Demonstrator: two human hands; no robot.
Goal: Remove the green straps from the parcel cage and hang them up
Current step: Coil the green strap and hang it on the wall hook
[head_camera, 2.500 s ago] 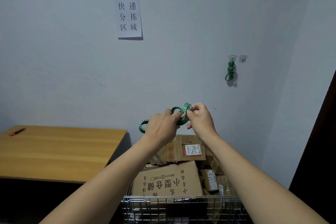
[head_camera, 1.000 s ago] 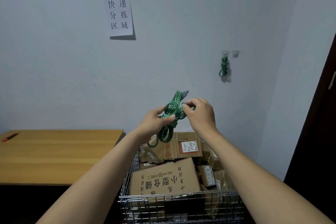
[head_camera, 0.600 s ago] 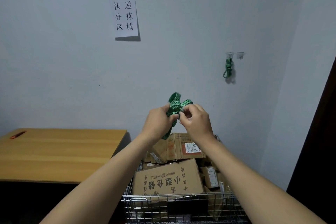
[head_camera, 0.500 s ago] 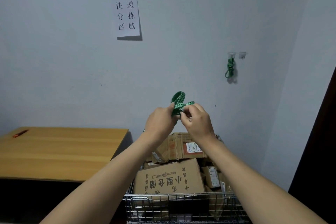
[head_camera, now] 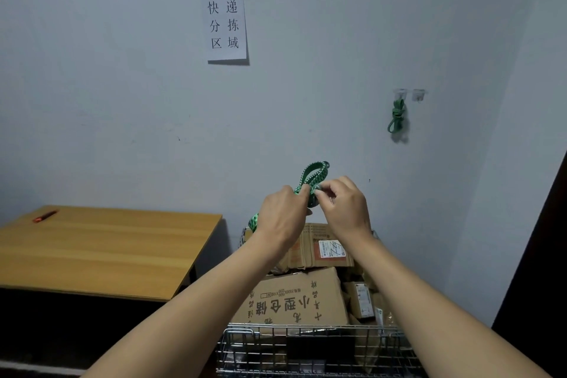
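Observation:
Both hands are raised in front of the wall above the wire parcel cage. My left hand grips a bundled green strap, whose loop sticks up above my fingers and whose other end shows below my left wrist. My right hand pinches the strap at the bundle, close against the left hand. A second green strap, coiled, hangs from the left of two clear wall hooks; the right hook carries nothing.
Cardboard parcels fill the cage. A wooden table with a red pen stands at the left. A paper sign is stuck on the wall. A dark door edge borders the right.
The dangling strap loops have been gathered into a tighter bundle between my hands. The top loop has shifted slightly right, and my hands stay close together at the same height.

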